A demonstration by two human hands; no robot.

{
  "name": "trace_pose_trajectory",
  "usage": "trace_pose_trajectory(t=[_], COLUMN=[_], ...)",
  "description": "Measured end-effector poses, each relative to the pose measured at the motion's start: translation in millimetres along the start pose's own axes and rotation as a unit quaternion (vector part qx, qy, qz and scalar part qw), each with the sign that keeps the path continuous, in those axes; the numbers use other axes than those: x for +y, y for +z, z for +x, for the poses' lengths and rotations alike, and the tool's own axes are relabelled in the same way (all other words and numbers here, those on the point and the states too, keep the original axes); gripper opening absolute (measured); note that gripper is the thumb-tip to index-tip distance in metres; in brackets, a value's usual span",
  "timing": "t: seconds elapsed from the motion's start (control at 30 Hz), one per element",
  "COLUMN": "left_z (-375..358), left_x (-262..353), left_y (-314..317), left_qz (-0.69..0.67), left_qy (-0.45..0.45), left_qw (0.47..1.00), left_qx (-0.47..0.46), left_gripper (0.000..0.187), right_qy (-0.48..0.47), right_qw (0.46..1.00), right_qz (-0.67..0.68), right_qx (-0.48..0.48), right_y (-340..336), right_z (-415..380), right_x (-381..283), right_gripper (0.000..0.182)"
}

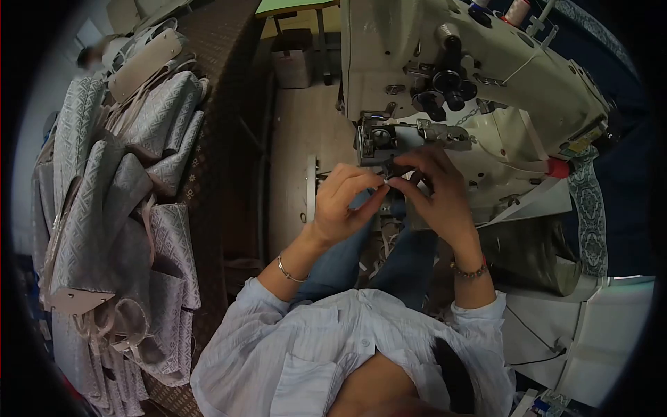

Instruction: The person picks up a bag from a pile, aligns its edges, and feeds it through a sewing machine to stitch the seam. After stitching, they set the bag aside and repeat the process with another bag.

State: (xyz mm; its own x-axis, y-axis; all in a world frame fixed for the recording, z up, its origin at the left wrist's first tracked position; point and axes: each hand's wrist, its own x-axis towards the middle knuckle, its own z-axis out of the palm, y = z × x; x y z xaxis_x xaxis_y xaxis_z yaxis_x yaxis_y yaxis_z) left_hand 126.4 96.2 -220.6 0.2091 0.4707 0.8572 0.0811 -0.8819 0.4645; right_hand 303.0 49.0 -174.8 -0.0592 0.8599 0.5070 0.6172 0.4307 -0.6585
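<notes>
My left hand (345,203) and my right hand (436,198) meet fingertip to fingertip in front of the sewing machine (493,135). Both are closed in a pinch around a tiny whitish piece (387,181), mostly covered by the fingers; I cannot tell its kind. Just beyond the fingertips sits the machine's metal sewing head (379,139), with the right index finger close to it. A pale strip (524,165) runs across the machine arm to a red piece (558,167) on the right.
Patterned grey bags (97,201) with pale handles lie heaped on a brown patterned table (208,132) at left. Thread spools (516,12) stand on top of the machine. A cardboard box (292,59) is on the floor behind. A dark olive roll (531,254) lies at right.
</notes>
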Motion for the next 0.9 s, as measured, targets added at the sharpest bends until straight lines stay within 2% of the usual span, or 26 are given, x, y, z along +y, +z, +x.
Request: trace_pose_trajectory(t=[0.17,0.27,0.47,0.77,0.9], left_z=[-8,-12,-9,-5,-21], left_x=[3,2,4,6,4], left_y=[5,10,10,8,13], left_qz=[-0.006,-0.017,0.0,0.011,-0.091], left_qy=[-0.033,-0.041,-0.019,-0.012,-0.1], left_qw=[0.999,0.999,1.0,0.999,0.991], left_qx=[-0.019,0.001,0.01,-0.034,-0.011], left_gripper=[0.03,0.031,0.033,0.032,0.036], right_qy=[-0.001,0.01,0.004,0.013,0.009], right_qw=[1.0,1.0,0.999,0.999,0.998], right_qz=[0.006,0.008,-0.01,-0.03,-0.039], right_qx=[-0.01,-0.021,-0.032,-0.029,-0.041], right_y=[-4,-6,-8,-7,-12], right_z=[-3,-5,-5,-7,-8], right_x=[-1,-5,-6,-5,-6], right_gripper=[0.029,0.029,0.03,0.032,0.029])
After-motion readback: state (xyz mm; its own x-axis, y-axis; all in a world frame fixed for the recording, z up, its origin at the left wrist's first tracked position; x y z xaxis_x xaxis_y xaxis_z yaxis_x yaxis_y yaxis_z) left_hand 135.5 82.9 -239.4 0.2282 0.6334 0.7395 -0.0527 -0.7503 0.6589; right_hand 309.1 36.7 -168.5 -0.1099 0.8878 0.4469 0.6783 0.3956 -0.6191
